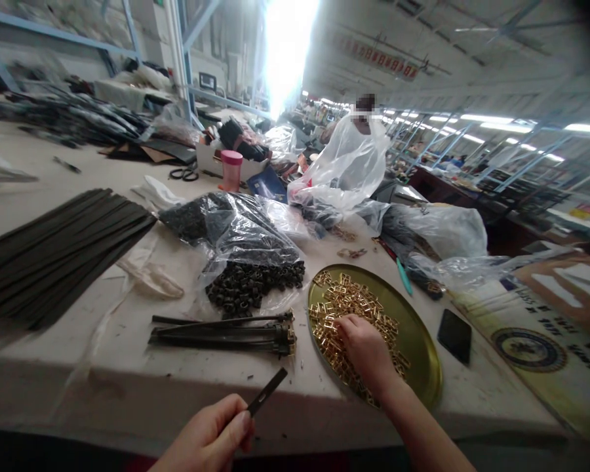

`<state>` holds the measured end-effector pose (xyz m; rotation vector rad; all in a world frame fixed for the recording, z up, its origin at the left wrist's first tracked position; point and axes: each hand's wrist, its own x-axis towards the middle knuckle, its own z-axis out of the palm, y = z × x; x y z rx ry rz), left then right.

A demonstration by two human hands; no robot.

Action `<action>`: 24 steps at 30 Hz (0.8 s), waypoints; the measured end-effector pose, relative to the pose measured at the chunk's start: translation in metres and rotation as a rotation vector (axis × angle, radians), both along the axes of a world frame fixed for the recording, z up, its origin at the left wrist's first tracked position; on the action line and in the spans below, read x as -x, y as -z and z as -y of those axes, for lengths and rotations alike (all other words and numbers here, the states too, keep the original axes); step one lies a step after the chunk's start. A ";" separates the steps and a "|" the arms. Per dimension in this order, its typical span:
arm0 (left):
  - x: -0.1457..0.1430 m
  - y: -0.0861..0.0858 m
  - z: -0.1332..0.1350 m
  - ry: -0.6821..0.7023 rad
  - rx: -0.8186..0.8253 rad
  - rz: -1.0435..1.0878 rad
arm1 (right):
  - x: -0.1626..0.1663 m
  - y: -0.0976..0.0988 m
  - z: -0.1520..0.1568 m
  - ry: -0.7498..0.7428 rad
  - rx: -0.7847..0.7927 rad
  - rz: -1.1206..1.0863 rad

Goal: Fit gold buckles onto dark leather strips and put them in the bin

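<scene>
My left hand (211, 432) is at the table's near edge, its thumb and fingers pinched on a short black strap (267, 392) that points up and right. My right hand (366, 351) reaches into a round gold tray (420, 341); its fingers are curled down into a heap of small gold buckles (347, 301), and what they hold is hidden. Between the two hands lies a bundle of black straps with gold buckles at their ends (226, 333).
A wide stack of black straps (54, 249) covers the left of the table. Open plastic bags spill small black loops (248, 285). A black phone (455, 335) lies right of the tray. A pink cup (231, 169), scissors (184, 174) and another person (358, 151) are farther back.
</scene>
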<state>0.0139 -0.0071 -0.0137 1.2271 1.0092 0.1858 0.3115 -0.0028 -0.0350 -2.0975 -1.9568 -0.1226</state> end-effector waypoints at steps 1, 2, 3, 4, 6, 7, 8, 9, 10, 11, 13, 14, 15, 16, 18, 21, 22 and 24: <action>0.000 -0.001 0.002 0.018 -0.014 -0.001 | -0.002 0.000 0.001 0.008 -0.007 -0.013; 0.000 -0.001 0.004 0.029 -0.026 -0.001 | -0.004 0.001 0.002 0.016 -0.015 -0.029; 0.000 -0.001 0.006 0.039 -0.036 0.000 | -0.006 0.001 0.004 0.024 -0.025 -0.050; 0.001 -0.001 0.007 0.047 -0.044 0.003 | -0.008 0.001 0.006 0.031 -0.037 -0.076; 0.003 -0.002 0.011 0.049 -0.050 0.010 | -0.011 -0.001 0.012 0.049 -0.071 -0.142; 0.004 -0.003 0.013 0.045 -0.050 0.010 | -0.011 -0.003 0.016 0.063 -0.094 -0.178; 0.004 -0.004 0.014 0.039 -0.051 0.010 | -0.010 -0.006 0.020 0.078 -0.118 -0.203; 0.003 -0.007 0.014 0.033 -0.057 0.013 | -0.007 -0.009 0.024 0.097 -0.141 -0.256; 0.002 -0.010 0.015 0.028 -0.067 0.012 | -0.001 -0.013 0.028 0.115 -0.160 -0.358; 0.001 -0.014 0.014 0.028 -0.082 0.010 | 0.006 -0.017 0.032 0.131 -0.167 -0.517; -0.003 -0.024 0.013 0.018 -0.115 0.013 | 0.026 -0.023 0.040 0.151 -0.131 -0.955; -0.006 -0.028 0.012 0.012 -0.127 0.015 | 0.039 -0.025 0.043 0.152 -0.090 -1.176; -0.008 -0.032 0.011 0.006 -0.139 0.015 | 0.052 -0.026 0.046 0.146 -0.043 -1.358; -0.010 -0.035 0.011 0.003 -0.154 0.014 | 0.065 -0.026 0.048 0.132 0.005 -1.484; -0.012 -0.037 0.009 -0.008 -0.207 0.013 | 0.090 -0.026 0.052 0.096 0.082 -1.643; -0.014 -0.030 0.005 -0.041 -0.269 0.023 | 0.119 -0.022 0.055 0.044 0.176 -1.740; -0.015 -0.026 0.003 -0.051 -0.275 0.028 | 0.126 -0.021 0.055 0.027 0.204 -1.749; -0.015 -0.020 0.001 -0.059 -0.281 0.030 | 0.136 -0.018 0.054 -0.008 0.234 -1.750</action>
